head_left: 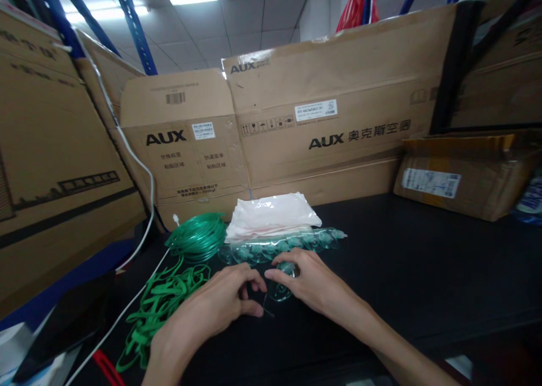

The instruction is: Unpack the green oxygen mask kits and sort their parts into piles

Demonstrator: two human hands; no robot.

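**A:** What do we have around us on the black tabletop [423,262]?

**B:** Cardboard on every side. AUX-printed cartons [322,109] stand upright along the back edge, another large carton [51,149] leans in on the left, and a smaller taped box [461,177] with a white shipping label lies at the right. A white cable [144,177] drops down in front of the left cartons and runs across the table's near left corner.

**A:** And closer in?

**B:** A coil of green tubing [199,236] sits just left of centre, with a loose heap of flat green straps [161,307] spilling toward us from it. Beside the coil lies a stack of clear plastic bags [271,214], soft and glossy, with something whitish-pink inside; we cannot tell what. In front of the bags runs a row of clear suction cups [279,245], rounded and greenish-tinted, touching the bags' near edge.

**A:** Where are our hands?

**B:** Together, just in front of that row. Our right hand [309,279] pinches one clear suction cup [285,287] between fingertips and thumb, low over the table. Our left hand [220,301] is curled close, its fingertips meeting the right's at the cup's thin wire hook [266,308]; whether it truly grips the hook we cannot tell.
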